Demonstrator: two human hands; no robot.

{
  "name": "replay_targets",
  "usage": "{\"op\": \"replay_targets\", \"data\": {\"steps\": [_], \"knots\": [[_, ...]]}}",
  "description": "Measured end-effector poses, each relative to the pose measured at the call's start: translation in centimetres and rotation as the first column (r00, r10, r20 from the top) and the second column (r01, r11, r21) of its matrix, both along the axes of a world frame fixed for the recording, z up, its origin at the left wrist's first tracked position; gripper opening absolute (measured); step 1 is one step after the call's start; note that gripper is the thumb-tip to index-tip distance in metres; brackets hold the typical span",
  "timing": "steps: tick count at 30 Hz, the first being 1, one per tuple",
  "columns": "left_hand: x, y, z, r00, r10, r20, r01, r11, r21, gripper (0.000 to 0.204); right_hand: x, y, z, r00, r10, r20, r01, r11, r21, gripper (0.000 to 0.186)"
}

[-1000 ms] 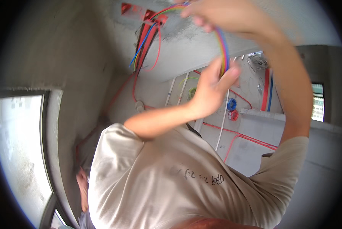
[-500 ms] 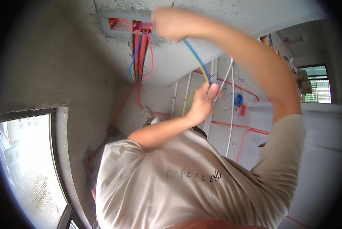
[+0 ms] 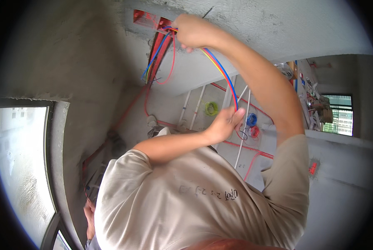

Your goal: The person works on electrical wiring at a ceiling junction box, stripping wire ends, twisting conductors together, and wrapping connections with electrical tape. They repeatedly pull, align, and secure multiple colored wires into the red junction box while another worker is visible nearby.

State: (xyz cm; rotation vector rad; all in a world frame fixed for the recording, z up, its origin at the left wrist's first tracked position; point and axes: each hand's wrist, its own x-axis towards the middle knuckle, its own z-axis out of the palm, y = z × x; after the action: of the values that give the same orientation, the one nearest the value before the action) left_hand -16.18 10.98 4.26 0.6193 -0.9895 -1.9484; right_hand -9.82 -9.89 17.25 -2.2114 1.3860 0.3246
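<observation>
A bundle of blue, red and yellow wires [image 3: 222,71] bows between my two hands. My right hand [image 3: 192,32], raised at the top, is closed around the bundle close to a red wall box [image 3: 163,23], where wire ends pass into it. Lower down, my left hand [image 3: 227,123] pinches the same bundle between thumb and fingers. A blue wire [image 3: 154,58] and a red wire loop [image 3: 173,68] hang from the box, beside red conduits [image 3: 156,54] set in a wall groove. My right fingers hide part of the box opening.
On the floor lie a yellow-green wire coil [image 3: 211,108], a blue coil [image 3: 252,119] and a red coil [image 3: 254,132], near white pipes [image 3: 199,104] and red conduit runs. At lower left, another person's hand [image 3: 89,214] shows beside the window [image 3: 24,158].
My left hand has shifted slightly lower along with the wires, and the red strand now shows plainly. The view has shifted. Another person's hand has come into sight at lower left.
</observation>
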Motion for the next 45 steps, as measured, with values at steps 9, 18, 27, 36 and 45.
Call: {"op": "replay_targets", "data": {"steps": [9,18,27,36,45], "knots": [[0.6,-1.8,0.5,0.942,0.320,-0.101,-0.335,0.887,-0.316,0.029,-0.4,0.3,8.7,0.544,0.815,-0.199,-0.765,0.385,-0.516,0.013],[7.9,-7.4,8.7,0.843,0.373,-0.388,-0.407,0.913,-0.006,0.037,0.5,3.8,6.5,0.929,-0.167,0.331,0.082,0.963,0.256,0.019],[-0.2,3.9,-2.6,0.995,-0.103,0.009,0.104,0.989,-0.108,0.049,3.7,1.6,6.6,0.966,0.214,0.141,-0.166,0.942,-0.292,0.022],[8.4,-3.4,6.6,0.977,0.190,-0.096,-0.208,0.947,-0.243,0.043,2.5,3.0,9.4,0.984,0.172,0.045,-0.168,0.983,-0.081,0.030],[2.1,2.6,0.3,0.990,0.134,-0.043,-0.132,0.990,0.048,0.032,0.4,0.6,-0.7,0.987,0.161,-0.023,-0.162,0.952,-0.259,0.042]]}}
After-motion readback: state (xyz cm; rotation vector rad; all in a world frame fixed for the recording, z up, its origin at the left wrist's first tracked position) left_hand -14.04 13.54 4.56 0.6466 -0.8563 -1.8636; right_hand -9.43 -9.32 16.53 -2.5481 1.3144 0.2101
